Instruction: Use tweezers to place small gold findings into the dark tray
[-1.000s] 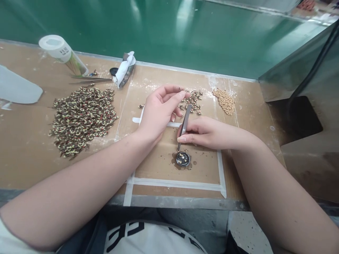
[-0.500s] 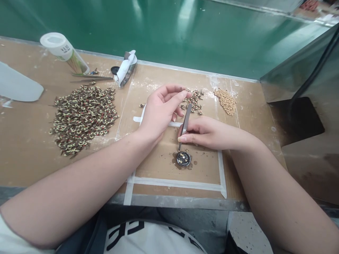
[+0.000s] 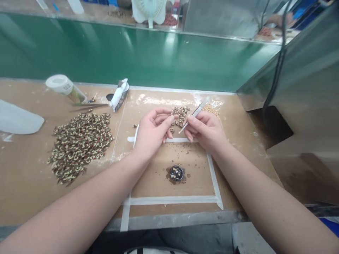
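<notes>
My left hand [image 3: 153, 130] is closed, thumb and fingertips pinched on a small piece that looks like those in the small pile [image 3: 182, 114] beside it. In my right hand [image 3: 209, 130] are metal tweezers [image 3: 195, 114], their tip angled down to the left with a tiny tan bead [image 3: 179, 132] at it. Nearer the table's front edge lies a small round black dish [image 3: 176, 173] holding dark liquid and a few tan bits. A pile of tan beads [image 3: 212, 110] shows partly behind my right hand.
A large heap of small brown and cream pieces [image 3: 82, 146] lies at left. Behind it are a clear tube of sticks [image 3: 67, 90], thin metal blades [image 3: 91, 106] and a crumpled white tube [image 3: 119, 96]. A metal housing [image 3: 302, 116] with a cable stands right.
My right hand has lifted the tweezers from the dish up beside my left hand, the tip now bearing a tan bead. The head view has tilted up.
</notes>
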